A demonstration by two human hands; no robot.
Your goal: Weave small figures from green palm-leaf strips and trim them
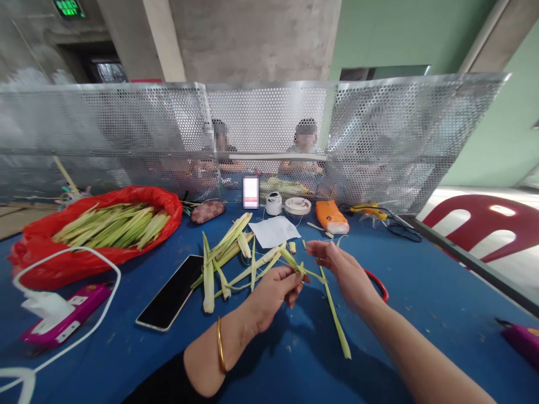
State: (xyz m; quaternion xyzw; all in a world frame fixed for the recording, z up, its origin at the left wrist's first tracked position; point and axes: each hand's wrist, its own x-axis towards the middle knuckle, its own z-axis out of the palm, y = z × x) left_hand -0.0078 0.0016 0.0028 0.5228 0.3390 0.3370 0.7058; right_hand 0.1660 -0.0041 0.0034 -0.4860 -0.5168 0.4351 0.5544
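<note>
My left hand (284, 289), closed in a pinch, holds a small knotted piece of green plant leaf (300, 268) between thumb and fingers. A pale strip runs from that piece toward the right. My right hand (339, 269) is just beyond it, fingers stretched out and nothing seen in them. Below the hands a long green leaf strip (337, 322) lies on the blue table (269, 370). To the left of my left hand is a loose pile of leaf strips (209, 275). A red curved handle (379, 283) shows partly behind my right wrist.
On the left are a red bag (31, 241) of leaves, a phone (170, 294) and a purple power strip (80, 300) with a white cable. White paper (275, 231), tape roll (298, 206), orange packet (332, 217) and yellow tool (370, 212) lie toward a perforated metal screen (261, 106). People sit behind it.
</note>
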